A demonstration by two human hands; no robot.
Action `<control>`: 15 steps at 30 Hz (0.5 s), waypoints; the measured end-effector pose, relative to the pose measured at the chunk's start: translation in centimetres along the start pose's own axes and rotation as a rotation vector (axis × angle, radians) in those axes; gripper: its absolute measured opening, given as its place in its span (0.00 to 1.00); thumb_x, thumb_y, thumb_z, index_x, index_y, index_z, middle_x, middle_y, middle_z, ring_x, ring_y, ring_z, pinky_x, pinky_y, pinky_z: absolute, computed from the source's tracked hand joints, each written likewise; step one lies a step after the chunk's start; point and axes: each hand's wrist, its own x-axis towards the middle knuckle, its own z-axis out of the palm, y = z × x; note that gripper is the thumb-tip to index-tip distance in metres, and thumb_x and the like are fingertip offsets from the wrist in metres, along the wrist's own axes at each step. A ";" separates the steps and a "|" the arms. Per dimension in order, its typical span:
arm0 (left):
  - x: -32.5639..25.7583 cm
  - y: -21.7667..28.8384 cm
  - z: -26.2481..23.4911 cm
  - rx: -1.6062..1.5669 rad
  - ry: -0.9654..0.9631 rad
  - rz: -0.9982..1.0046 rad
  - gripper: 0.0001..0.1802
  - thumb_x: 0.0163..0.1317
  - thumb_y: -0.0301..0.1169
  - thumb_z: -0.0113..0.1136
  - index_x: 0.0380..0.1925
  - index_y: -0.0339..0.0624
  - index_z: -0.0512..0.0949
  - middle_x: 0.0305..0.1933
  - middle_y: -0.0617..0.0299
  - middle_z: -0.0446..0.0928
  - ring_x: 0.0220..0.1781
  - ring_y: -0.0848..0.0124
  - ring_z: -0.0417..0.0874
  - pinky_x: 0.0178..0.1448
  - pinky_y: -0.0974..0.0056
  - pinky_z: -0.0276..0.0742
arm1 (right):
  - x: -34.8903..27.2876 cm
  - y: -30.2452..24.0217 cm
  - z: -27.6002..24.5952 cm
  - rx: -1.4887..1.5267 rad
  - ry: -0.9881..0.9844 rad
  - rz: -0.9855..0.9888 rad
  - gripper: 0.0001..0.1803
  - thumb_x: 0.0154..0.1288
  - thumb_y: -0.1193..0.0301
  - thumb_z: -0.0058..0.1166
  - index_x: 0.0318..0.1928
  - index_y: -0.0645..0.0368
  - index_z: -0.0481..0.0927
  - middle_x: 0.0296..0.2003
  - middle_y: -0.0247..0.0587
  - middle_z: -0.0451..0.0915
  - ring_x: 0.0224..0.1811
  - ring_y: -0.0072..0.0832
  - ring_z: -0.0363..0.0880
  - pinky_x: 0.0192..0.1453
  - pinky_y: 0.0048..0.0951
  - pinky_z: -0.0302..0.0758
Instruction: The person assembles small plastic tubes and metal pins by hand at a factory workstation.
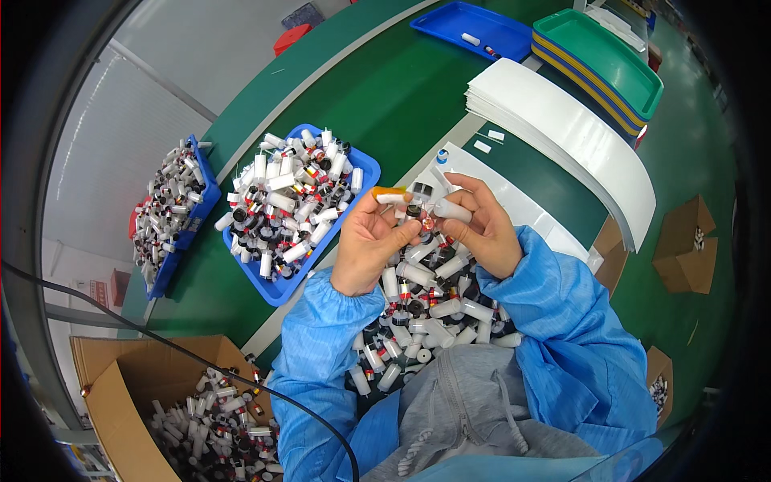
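Observation:
Both of my hands are raised close together over a heap of small white plastic cylinders with black ends (446,309) in front of me. My left hand (365,249) pinches a small black-ended part (414,210) between thumb and forefinger; an orange and white strip (390,195) lies along that forefinger, perhaps a wrap. My right hand (488,233) grips a white cylinder (452,210) between thumb and fingers. Between the hands are a part with a black top (422,190) and a reddish, coppery piece (428,224); which fingers hold these I cannot tell.
A blue tray (365,173) heaped with similar parts stands left, another blue tray (210,193) beyond it. At lower left is a cardboard box (104,377) of parts. White sheets (562,120) are stacked at right, near stacked trays (598,60). A black cable (201,365) crosses lower left.

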 end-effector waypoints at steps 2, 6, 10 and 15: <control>0.2 -0.6 0.5 0.169 0.030 0.052 0.24 0.59 0.16 0.60 0.56 0.35 0.68 0.51 0.58 0.74 0.48 0.73 0.79 0.43 0.72 0.79 | 0.0 0.4 -0.1 0.008 0.080 -0.080 0.31 0.67 0.78 0.53 0.67 0.61 0.57 0.49 0.44 0.77 0.50 0.26 0.77 0.56 0.26 0.72; 0.0 -0.5 1.0 0.650 0.076 0.113 0.27 0.56 0.18 0.64 0.57 0.36 0.68 0.49 0.59 0.75 0.39 0.80 0.77 0.35 0.78 0.71 | -0.2 -0.3 0.2 -0.017 0.151 -0.115 0.30 0.67 0.77 0.53 0.67 0.61 0.58 0.48 0.45 0.78 0.50 0.27 0.77 0.57 0.27 0.72; -0.1 -0.4 0.9 0.826 0.109 0.243 0.27 0.57 0.20 0.63 0.57 0.37 0.68 0.46 0.62 0.77 0.33 0.83 0.75 0.32 0.79 0.67 | -0.4 -0.6 0.1 -0.059 0.139 -0.103 0.29 0.67 0.76 0.54 0.66 0.62 0.58 0.46 0.45 0.79 0.51 0.29 0.78 0.58 0.28 0.72; -0.1 0.3 1.4 0.234 0.035 0.032 0.27 0.58 0.20 0.63 0.58 0.37 0.68 0.46 0.62 0.76 0.38 0.82 0.76 0.37 0.77 0.69 | -0.4 -1.0 0.4 0.042 0.182 -0.056 0.29 0.67 0.74 0.55 0.65 0.63 0.59 0.46 0.46 0.79 0.52 0.31 0.79 0.60 0.32 0.72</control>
